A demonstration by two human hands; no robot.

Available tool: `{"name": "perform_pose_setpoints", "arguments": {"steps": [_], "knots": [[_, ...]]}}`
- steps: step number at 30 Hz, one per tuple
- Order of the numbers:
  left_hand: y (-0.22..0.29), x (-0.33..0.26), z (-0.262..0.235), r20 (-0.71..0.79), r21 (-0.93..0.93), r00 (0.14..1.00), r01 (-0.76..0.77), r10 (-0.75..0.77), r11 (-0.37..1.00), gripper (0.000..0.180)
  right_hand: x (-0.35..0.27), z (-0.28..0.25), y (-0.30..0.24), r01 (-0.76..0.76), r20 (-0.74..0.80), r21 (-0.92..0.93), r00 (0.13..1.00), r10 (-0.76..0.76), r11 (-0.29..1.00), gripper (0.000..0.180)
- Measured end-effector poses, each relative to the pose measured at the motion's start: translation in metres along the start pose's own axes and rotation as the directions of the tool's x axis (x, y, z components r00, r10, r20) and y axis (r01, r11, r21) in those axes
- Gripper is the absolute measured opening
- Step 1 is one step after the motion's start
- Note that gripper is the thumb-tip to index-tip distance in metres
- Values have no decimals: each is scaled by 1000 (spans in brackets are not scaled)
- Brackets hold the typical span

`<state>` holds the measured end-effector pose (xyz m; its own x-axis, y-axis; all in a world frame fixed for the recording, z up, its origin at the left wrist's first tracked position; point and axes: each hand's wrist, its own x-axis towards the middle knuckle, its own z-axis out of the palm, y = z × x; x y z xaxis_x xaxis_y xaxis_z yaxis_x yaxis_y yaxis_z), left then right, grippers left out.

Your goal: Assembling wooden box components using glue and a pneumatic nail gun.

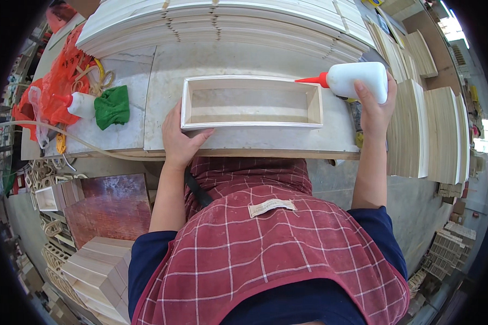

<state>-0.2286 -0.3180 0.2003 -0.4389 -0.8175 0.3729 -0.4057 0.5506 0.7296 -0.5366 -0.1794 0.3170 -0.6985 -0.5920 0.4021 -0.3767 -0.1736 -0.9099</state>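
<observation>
A shallow rectangular wooden frame [255,125] of pale wood lies on the workbench in front of me, its long side parallel to the bench edge. My left hand [180,135] grips its left end, the thumb along the near side and the fingers behind the corner. Raised over the right end, a white squeeze bottle [358,81] with a long red nozzle lies nearly level in my right hand [377,105]. Its fingers wrap round the bottle from the right. The nozzle tip points left at the frame's far rim, near the right corner; whether it touches I cannot tell.
Long stacked wooden strips [222,27] fill the bench's far side. More boards [409,130] stand at the right. At left lie a green cloth [112,107], a second white bottle [81,105] and a red plastic bag [65,70]. A pale hose [87,149] runs along the near left edge.
</observation>
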Motion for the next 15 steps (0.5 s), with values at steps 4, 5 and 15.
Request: {"name": "perform_pose_setpoints", "arguments": {"steps": [4, 5, 15], "knots": [[-3, -1, 2, 13, 1, 1000, 3, -3, 1000, 80, 2, -23, 9, 1, -26, -22, 1000, -2, 1000, 60], [-5, -1, 2, 17, -1, 1000, -1, 1, 1000, 80, 1, -26, 10, 1, -48, -10, 999, -1, 1000, 61], [-4, -3, 2, 35, -24, 999, 31, -30, 999, 78, 1, -51, 16, 17, -114, -54, 993, -23, 998, 62]]}}
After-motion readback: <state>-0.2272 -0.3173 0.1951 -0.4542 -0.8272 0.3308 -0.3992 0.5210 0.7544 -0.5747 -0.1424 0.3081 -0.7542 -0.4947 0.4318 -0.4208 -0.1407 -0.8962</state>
